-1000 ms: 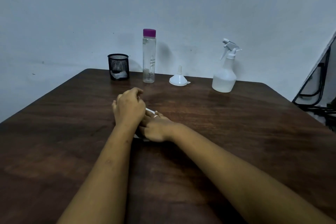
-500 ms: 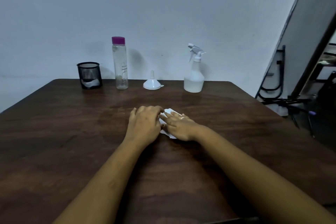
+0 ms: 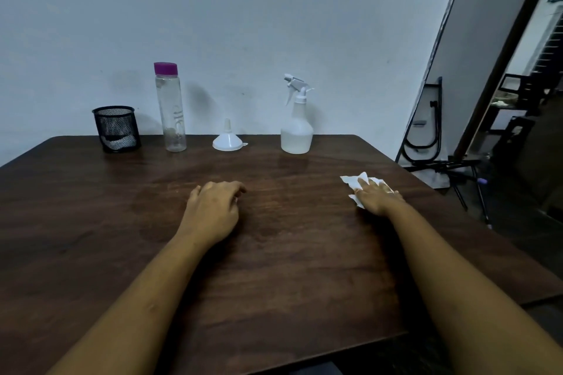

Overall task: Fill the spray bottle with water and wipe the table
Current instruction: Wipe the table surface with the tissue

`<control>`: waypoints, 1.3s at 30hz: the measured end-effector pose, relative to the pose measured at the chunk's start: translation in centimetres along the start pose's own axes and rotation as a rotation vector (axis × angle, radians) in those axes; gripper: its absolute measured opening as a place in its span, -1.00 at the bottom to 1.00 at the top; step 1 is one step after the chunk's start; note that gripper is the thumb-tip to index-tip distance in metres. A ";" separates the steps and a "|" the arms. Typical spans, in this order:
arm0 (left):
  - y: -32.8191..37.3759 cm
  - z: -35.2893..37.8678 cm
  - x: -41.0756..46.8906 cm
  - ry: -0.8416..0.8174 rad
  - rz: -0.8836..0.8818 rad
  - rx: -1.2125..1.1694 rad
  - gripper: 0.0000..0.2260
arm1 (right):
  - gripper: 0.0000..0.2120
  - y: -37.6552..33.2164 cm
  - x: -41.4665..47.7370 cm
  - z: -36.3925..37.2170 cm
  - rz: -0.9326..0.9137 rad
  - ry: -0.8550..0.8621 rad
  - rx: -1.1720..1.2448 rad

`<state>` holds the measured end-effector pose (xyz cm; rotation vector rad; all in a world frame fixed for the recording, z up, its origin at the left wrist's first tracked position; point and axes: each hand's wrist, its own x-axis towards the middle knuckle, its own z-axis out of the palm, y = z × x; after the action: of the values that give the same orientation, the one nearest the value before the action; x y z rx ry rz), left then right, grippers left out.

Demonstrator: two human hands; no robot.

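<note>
A white tissue (image 3: 350, 183) lies flat on the dark wooden table (image 3: 289, 268) near its right edge, pressed down under my right hand (image 3: 377, 196), whose fingers are spread over it. My left hand (image 3: 213, 207) rests on the table's middle with its fingers loosely curled and nothing in it. At the back stands the white spray bottle (image 3: 297, 128) with liquid in its lower part. A white funnel (image 3: 228, 140) sits upside down to its left. A clear water bottle (image 3: 170, 109) with a purple cap stands further left.
A black mesh cup (image 3: 117, 129) with something white inside stands at the back left. A folded black metal frame (image 3: 426, 131) leans against the wall to the right of the table. A doorway opens at the far right.
My right hand has slid the tissue from the table's middle out to the right. My left hand has let go of it and stayed near the middle. The view has turned right.
</note>
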<state>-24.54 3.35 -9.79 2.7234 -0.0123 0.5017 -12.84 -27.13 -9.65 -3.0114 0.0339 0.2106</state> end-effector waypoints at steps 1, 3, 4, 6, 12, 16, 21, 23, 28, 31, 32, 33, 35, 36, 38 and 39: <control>0.0 0.0 0.0 -0.009 0.002 0.006 -0.69 | -0.47 -0.2 -0.1 0.0 0.027 0.003 0.019; -0.2 -0.3 0.0 -0.025 -0.006 0.007 -0.69 | -0.44 -1.1 -0.3 0.0 0.074 0.001 0.037; -0.4 -0.4 0.2 -0.025 -0.016 -0.006 -0.69 | -0.43 -1.5 -0.5 -0.1 0.084 -0.004 0.044; -1.3 -1.1 0.3 -0.012 -0.051 -0.047 -0.68 | -0.41 -3.2 -0.8 -0.1 0.039 -0.016 0.033; -5.7 -4.5 -0.6 0.036 -0.223 -0.157 -0.67 | -0.42 -12.9 -2.9 1.0 -0.240 -0.077 -0.025; -10.6 -7.8 -2.7 0.189 -0.381 -0.204 -0.70 | -0.43 -22.0 -5.5 2.9 -0.475 -0.118 -0.054; -14.1 -9.5 -5.2 0.323 -0.548 -0.242 -0.69 | -0.45 -30.3 -9.8 4.7 -0.735 -0.166 -0.070; -14.6 -9.5 -5.7 0.349 -0.574 -0.248 -0.68 | -0.45 -32.4 -11.2 5.1 -0.833 -0.177 -0.085; -14.4 -9.2 -5.5 0.337 -0.538 -0.093 -0.65 | -0.42 -34.4 -13.9 6.0 -1.122 -0.169 -0.238; -14.2 -8.6 -5.3 0.326 -0.490 -0.052 -0.68 | -0.49 -34.4 -13.8 6.0 -1.198 -0.160 -0.270; -14.1 -8.4 -5.2 0.318 -0.477 -0.038 -0.69 | -0.51 -34.4 -13.5 5.9 -1.198 -0.165 -0.236; -13.9 -8.2 -5.1 0.308 -0.461 -0.025 -0.69 | -0.52 -34.5 -13.3 5.7 -1.190 -0.171 -0.199; -13.2 -7.9 -4.9 0.280 -0.424 0.004 -0.69 | -0.51 -34.8 -12.5 5.2 -1.161 -0.169 -0.181; -12.9 -7.7 -4.8 0.264 -0.410 0.023 -0.69 | -0.49 -35.2 -11.9 5.0 -1.149 -0.149 -0.192; -12.7 -7.4 -4.6 0.227 -0.396 0.067 -0.69 | -0.50 -35.9 -10.2 5.0 -1.122 -0.112 -0.121; -12.6 -7.2 -4.5 0.209 -0.391 0.097 -0.69 | -0.52 -36.2 -9.2 4.9 -1.102 -0.100 -0.064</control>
<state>-30.32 17.47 -9.58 2.6523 0.5988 0.6771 -21.53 9.49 -8.84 -2.5782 -1.5639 0.2260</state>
